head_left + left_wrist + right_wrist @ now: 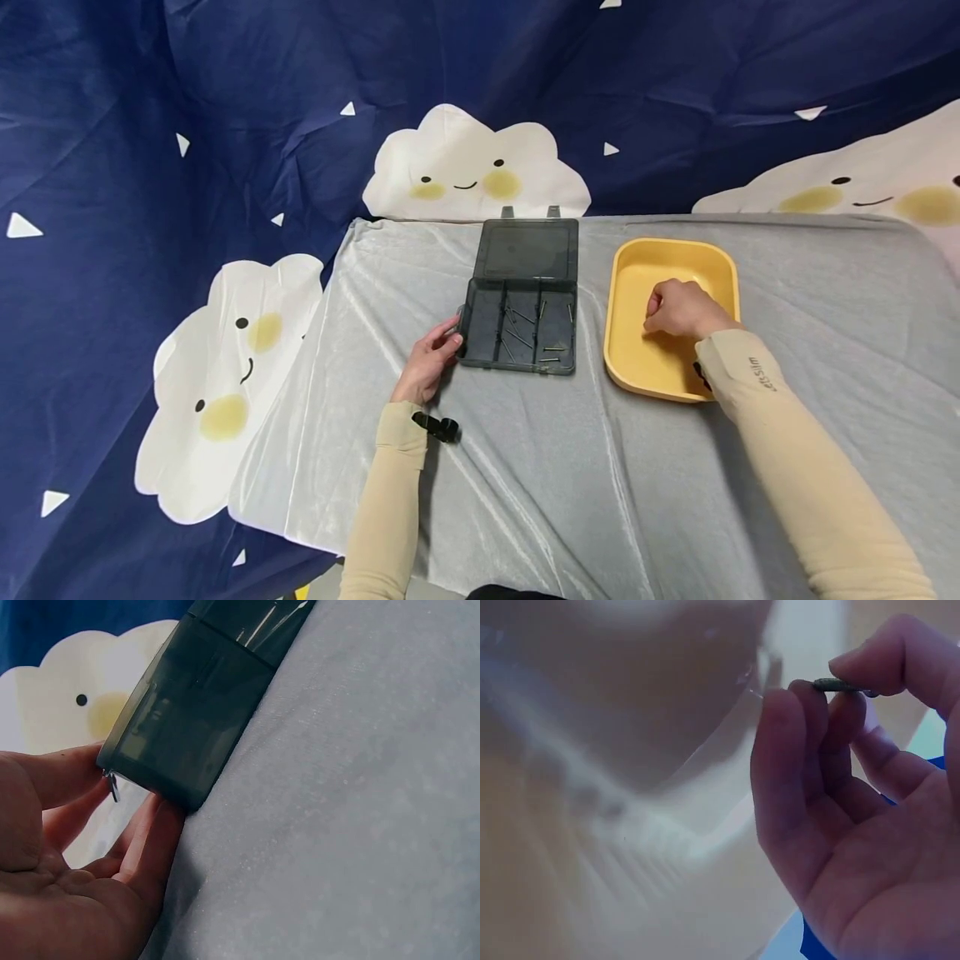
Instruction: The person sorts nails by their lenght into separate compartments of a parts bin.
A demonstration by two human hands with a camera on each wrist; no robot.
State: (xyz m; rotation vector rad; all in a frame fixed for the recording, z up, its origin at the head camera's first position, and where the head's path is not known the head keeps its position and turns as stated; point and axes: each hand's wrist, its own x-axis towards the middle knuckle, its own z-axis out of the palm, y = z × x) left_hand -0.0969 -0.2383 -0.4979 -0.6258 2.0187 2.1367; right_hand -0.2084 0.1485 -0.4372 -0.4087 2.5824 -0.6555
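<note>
A dark translucent compartment box (480, 327) lies on the cloth, its lid (528, 250) folded back away from me. Thin long screws (519, 337) lie in its middle compartment, and shorter brassy ones (555, 348) in the right one. My left hand (427, 364) holds the box's left end, thumb at the upper edge and fingers at the lower corner in the left wrist view. Over the yellow tray (622, 354), my right hand (684, 308) pinches a small dark screw (838, 685) between thumb and fingertips.
Grey velvety cloth (525, 467) covers the table under the box and tray. Behind and to the left hangs a navy fabric (262, 100) with white clouds. A black strap (437, 427) sits on my left wrist.
</note>
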